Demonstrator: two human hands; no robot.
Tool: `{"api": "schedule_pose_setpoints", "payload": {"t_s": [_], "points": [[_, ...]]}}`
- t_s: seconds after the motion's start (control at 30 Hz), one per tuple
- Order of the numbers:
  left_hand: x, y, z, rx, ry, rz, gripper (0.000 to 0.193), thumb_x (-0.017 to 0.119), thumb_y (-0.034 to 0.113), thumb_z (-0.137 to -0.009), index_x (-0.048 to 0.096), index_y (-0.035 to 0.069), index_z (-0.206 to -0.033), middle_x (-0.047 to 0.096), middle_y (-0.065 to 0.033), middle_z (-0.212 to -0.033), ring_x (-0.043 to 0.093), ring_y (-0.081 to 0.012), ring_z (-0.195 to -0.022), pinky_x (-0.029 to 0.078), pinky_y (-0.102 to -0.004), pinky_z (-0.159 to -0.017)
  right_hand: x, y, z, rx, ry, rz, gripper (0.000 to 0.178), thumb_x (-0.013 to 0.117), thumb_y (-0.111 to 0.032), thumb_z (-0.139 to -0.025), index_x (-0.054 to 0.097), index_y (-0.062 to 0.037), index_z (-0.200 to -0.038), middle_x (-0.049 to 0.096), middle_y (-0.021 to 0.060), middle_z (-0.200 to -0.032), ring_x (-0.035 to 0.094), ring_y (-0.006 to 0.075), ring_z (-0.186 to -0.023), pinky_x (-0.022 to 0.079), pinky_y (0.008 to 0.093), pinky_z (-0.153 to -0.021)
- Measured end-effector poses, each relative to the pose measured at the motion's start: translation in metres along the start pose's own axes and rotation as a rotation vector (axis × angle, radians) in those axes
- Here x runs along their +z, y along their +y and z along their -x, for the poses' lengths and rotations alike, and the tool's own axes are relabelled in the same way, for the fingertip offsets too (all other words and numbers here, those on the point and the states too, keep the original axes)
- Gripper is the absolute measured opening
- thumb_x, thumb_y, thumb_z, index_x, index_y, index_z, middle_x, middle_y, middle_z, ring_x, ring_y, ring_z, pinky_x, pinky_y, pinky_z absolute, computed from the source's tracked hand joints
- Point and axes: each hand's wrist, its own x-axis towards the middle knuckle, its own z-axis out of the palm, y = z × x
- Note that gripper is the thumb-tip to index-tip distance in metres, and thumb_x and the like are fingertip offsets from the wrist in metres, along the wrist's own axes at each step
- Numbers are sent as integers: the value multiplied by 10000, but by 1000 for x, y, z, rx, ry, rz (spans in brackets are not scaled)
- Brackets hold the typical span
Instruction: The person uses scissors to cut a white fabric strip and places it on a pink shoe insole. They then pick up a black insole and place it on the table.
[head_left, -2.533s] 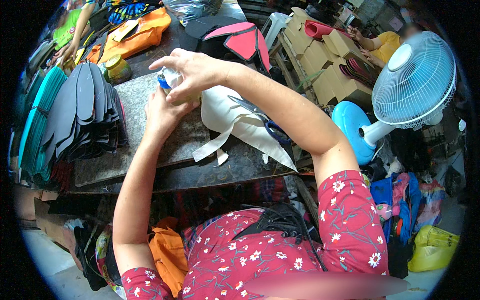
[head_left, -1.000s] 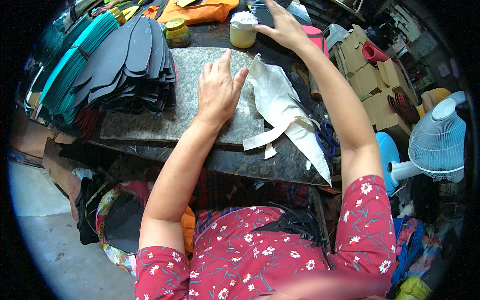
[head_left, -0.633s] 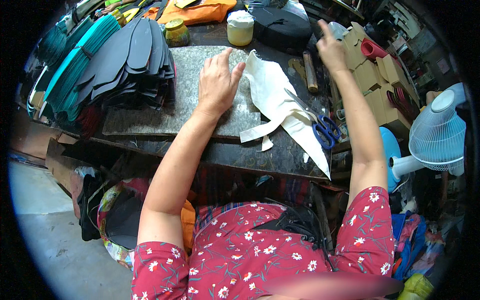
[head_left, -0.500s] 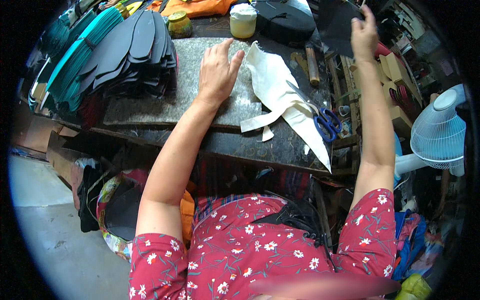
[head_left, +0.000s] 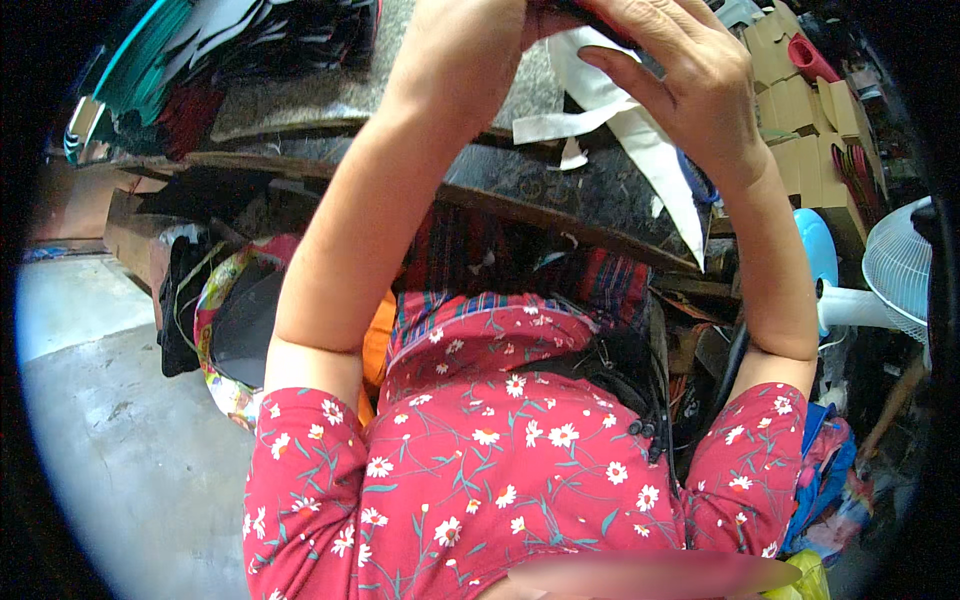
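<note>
Between right thumb (head_left: 625,78) and fingers (head_left: 655,30), dark piece (head_left: 606,24) (mostly hidden), white cloth (head_left: 655,155) below

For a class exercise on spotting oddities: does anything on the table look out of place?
Slightly: white scraps lie loose beside the white cloth, whose pointed end reaches the edge of the table, looking untidy.

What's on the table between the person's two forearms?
White cloth, small white scraps, part of a grey slab and a blue handle, in the head view.
</note>
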Motion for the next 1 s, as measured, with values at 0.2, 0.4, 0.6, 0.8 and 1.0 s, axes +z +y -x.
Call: {"api": "schedule_pose_setpoints", "payload": {"t_s": [0.2, 0.4, 0.6, 0.8, 1.0], "points": [[-20, 14, 0, 185, 73, -122, 404, 503, -12, -927, 442, -60, -1324, 652, -152, -1130, 703, -205, -916, 604, -338, -812, 8, -20, 50, 106, -129, -131, 272, 748, -69, -786, 688, -115, -1047, 698, 39, -1034, 654, 246, -937, 543, 361, -817], [-32, 16, 3, 197, 37, -65, 520, 516, -12, -909, 405, -55, -1416, 668, -128, -1049, 679, -168, -787, 602, -340, -729, 43, -24, 94, 296, -359, -174, 314, 706, -41, -798, 684, -98, -1105, 682, 79, -1080, 652, 296, -999, 522, 368, -878], [-55, 15, 24, 111, 194, -205, 406, 574, 62, -885, 576, -29, -1280, 673, -92, -1039, 649, -164, -880, 523, -306, -789, 22, 2, 117, 889, -139, -692, 135, 666, -123, -930, 698, -18, -1007, 706, 81, -903, 696, 171, -830, 546, 300, -773], [-98, 0, 35, -101, 139, -970, 421, 620, 111, -800, 612, 14, -1210, 701, -83, -955, 652, -163, -816, 516, -271, -767, -28, 42, 110, 1250, 404, -1146, 197, 599, -247, -1011, 659, -59, -1003, 479, -50, -672, 396, 24, -552, 362, 197, -537], [-81, 0, 46, 487, 221, -1889, 522, 810, 352, -787, 632, 35, -1160, 615, -172, -1176, 598, -348, -1086, 509, -451, -907, -16, 2, 85, 1269, -212, -999, 187, 622, -270, -1003, 655, -93, -952, 467, -114, -675, 372, -21, -545, 287, 173, -479]]}}
